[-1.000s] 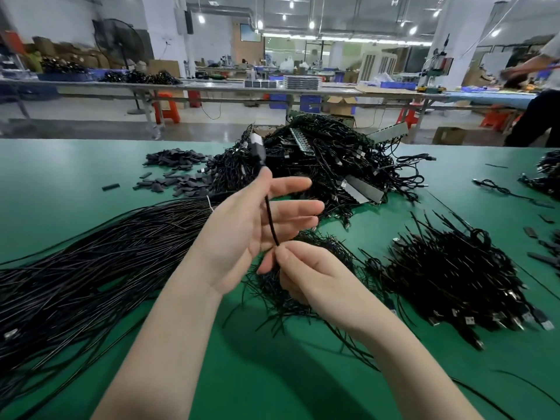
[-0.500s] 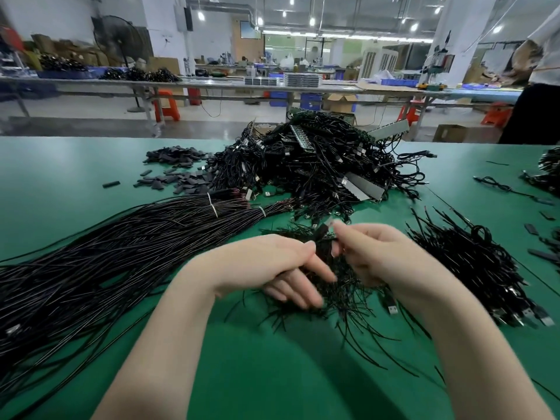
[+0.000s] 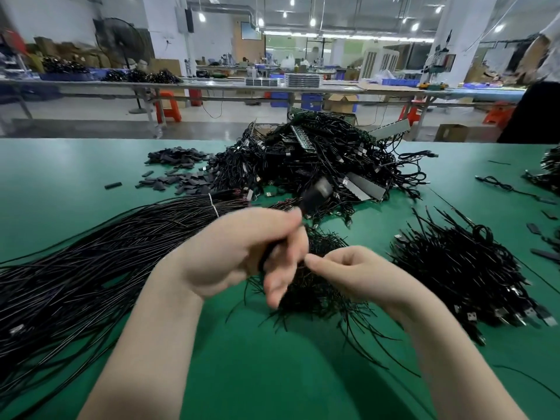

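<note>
Left hand [image 3: 242,253] first: we have its fingers curled round one black cable [image 3: 306,207], gripping it firmly. Our right hand [image 3: 357,274] sits just beside it, thumb and forefinger drawn together at the left hand's fingertips. We cannot tell whether anything thin lies between them. That makes two hands and one cable in hand.

Both are held over the green table [image 3: 60,183], near its middle. On it we count four black masses.
- One long bundle [image 3: 91,253] of straight cables sweeps in from the left, bound by one white band [image 3: 213,207].
- One tangled heap [image 3: 318,159] sits at the far centre.
- One pile [image 3: 463,268] lies to the right, with plugs along its near edge.
- One smaller clump of short strands [image 3: 318,298] lies directly under the hands.

A fifth mass is cut off by the right edge. Far left of the heap lies a scatter of dark flat pieces [image 3: 175,159], too many to count, with one lone piece [image 3: 112,185] well apart from it.

The held cable's long axis runs from the left palm up and to the right, away from us. Its single plug [image 3: 319,189] points toward the heap and is blurred.
</note>
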Tool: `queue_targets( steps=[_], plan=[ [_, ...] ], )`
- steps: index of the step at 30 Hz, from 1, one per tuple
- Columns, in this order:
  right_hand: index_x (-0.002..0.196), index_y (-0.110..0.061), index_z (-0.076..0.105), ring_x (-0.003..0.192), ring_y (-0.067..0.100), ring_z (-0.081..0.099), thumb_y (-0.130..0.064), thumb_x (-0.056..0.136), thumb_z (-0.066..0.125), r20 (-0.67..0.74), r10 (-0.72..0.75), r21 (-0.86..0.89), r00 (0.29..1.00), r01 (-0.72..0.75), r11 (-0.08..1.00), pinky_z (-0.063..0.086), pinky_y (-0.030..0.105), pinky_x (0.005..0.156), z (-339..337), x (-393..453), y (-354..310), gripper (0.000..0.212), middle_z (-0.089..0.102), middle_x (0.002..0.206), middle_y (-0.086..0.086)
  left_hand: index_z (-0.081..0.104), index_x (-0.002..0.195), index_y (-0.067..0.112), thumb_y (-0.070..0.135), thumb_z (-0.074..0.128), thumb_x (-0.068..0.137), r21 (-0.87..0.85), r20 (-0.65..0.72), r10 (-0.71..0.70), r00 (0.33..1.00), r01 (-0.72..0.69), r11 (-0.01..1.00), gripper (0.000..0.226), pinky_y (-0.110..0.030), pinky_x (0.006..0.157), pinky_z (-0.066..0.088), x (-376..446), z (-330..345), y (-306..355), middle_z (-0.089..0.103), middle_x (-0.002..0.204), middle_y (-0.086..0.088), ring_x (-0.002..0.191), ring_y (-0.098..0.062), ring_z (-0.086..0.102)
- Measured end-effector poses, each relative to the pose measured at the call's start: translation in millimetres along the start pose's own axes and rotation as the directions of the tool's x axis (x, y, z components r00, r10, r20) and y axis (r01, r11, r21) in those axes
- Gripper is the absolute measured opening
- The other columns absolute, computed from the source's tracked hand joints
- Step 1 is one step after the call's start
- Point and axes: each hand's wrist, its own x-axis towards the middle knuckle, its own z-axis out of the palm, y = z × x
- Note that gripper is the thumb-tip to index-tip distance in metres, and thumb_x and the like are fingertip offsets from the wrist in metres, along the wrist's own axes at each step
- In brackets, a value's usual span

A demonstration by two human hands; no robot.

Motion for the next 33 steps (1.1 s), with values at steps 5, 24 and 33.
queue_targets(
  steps=[5,24,33],
  plan=[
    [0.06,-0.023,0.059,0.042,0.009,0.023,-0.053,0.082,0.054,-0.195,-0.075,0.254,0.978,0.124,0.959,0.023,0.017,0.042,-27.3,-17.6,-15.1,0.037,0.032,0.05,-0.009,0.07,0.095,0.03,0.042,0.035,0.104,0.459,-0.151,-0.124,0.981,0.181,0.87,0.038,-0.028,0.068,0.047,17.7,1.9,-20.7,0.076,0.081,-0.002,0.075,-0.017,0.071],
    [0.06,-0.017,0.058,0.047,0.011,0.024,-0.055,0.08,0.062,-0.171,-0.05,0.035,0.984,0.056,0.998,0.019,0.023,0.047,-18.3,-18.3,-17.4,0.043,0.035,0.053,-0.005,0.067,0.065,0.025,0.043,0.043,0.094,0.376,-0.186,-0.026,0.982,0.095,0.922,0.041,-0.015,0.039,0.03,5.5,4.1,-5.4,0.052,0.043,0.005,0.032,-0.006,0.038],
    [0.086,-0.014,0.058,0.046,0.008,0.036,-0.021,0.104,0.038,-0.177,-0.218,0.172,0.96,0.249,0.953,0.031,0.021,0.045,24.0,-23.2,-44.6,0.028,0.041,0.055,-0.01,0.068,0.106,0.013,0.033,0.038,0.104,-0.002,-0.564,0.122,0.816,-0.15,0.989,0.037,-0.017,0.066,0.054,26.9,14.2,-13.7,0.076,0.098,-0.001,0.088,-0.01,0.071]
  ],
)
